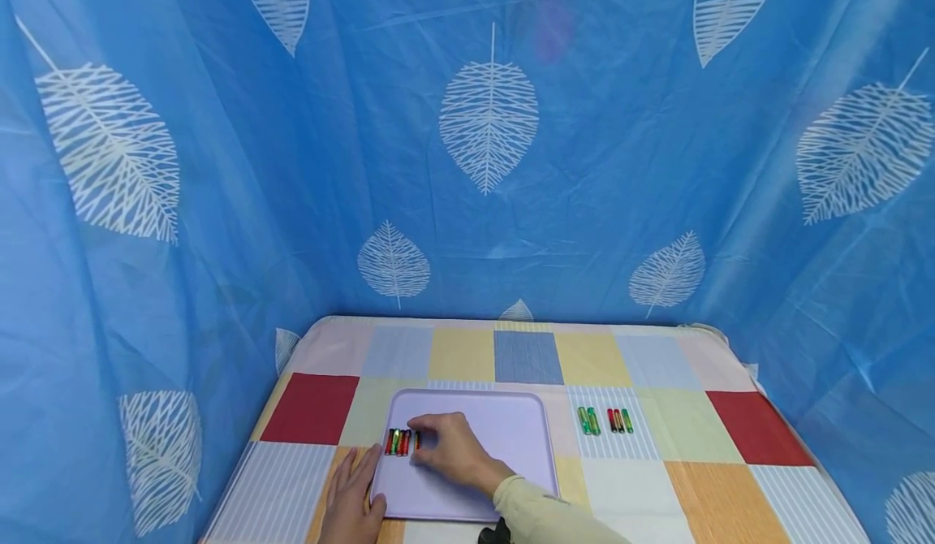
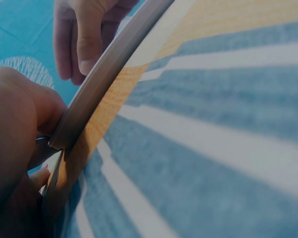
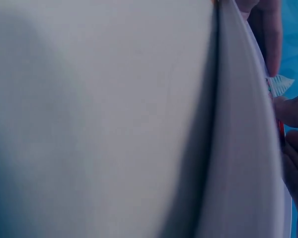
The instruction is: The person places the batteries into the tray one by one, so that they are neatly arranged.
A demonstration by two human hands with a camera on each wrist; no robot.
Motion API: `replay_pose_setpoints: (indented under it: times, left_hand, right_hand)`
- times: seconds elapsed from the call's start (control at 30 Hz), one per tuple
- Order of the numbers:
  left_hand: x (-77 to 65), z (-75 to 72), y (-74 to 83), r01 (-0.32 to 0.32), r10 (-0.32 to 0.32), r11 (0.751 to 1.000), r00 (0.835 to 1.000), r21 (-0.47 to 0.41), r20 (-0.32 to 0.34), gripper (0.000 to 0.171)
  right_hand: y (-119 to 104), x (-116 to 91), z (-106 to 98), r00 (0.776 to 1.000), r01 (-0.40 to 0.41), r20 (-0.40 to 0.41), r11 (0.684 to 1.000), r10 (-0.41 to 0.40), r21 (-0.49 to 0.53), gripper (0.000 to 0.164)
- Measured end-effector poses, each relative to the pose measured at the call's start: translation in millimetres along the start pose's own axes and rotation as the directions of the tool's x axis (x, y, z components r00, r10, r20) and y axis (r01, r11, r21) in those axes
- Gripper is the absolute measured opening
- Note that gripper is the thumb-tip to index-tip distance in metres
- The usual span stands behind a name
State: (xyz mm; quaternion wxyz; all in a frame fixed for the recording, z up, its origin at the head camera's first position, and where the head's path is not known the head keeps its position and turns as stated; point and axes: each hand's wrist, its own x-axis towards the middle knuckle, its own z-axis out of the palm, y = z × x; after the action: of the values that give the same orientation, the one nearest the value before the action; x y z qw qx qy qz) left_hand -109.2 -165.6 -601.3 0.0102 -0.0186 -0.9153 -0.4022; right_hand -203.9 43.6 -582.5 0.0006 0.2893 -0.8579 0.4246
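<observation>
On the lilac tray (image 1: 482, 479), a row of several small red and green batteries (image 1: 397, 442) lies near the left rim. Just right of that row, my right hand (image 1: 454, 452) pinches another battery (image 1: 417, 440) between thumb and fingers, low over the tray. In the right wrist view a bit of the red battery (image 3: 281, 130) shows beside the fingertips; the tray's side wall hides the rest. My left hand (image 1: 353, 502) rests along the tray's left edge near its front corner, fingers fairly straight. The left wrist view shows that hand (image 2: 20, 129) against the tray rim (image 2: 97, 74).
Right of the tray, two longer green batteries (image 1: 588, 420) lie on the patchwork tablecloth (image 1: 716, 495). Beside them are shorter red and green batteries (image 1: 619, 420). A blue leaf-print curtain (image 1: 584, 203) encloses the back and sides. A small black object (image 1: 495, 533) shows by the right sleeve.
</observation>
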Motion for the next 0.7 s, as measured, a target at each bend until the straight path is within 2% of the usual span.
replay_pose_setpoints:
  times: [0.2, 0.3, 0.7]
  left_hand:
    - [-0.6, 1.5, -2.5, -0.036, 0.036, 0.999, 0.999, 0.013, -0.021, 0.074]
    - [-0.4, 1.2, -1.8, -0.031, 0.031, 0.999, 0.999, 0.011, -0.017, 0.074]
    - [-0.5, 2.2, -2.7, -0.051, 0.051, 0.998, 0.998, 0.024, -0.031, 0.074]
  right_hand:
    - [-0.9, 3.9, 5.0, 1.000, 0.015, -0.004, 0.997, -0.016, -0.081, 0.045]
    - [-2.3, 5.7, 6.5, 1.000, 0.028, -0.004, 0.993, -0.029, -0.111, 0.047]
    - [-4.0, 6.8, 9.5, 0.999, 0.034, 0.014, 0.988, -0.033, -0.152, 0.049]
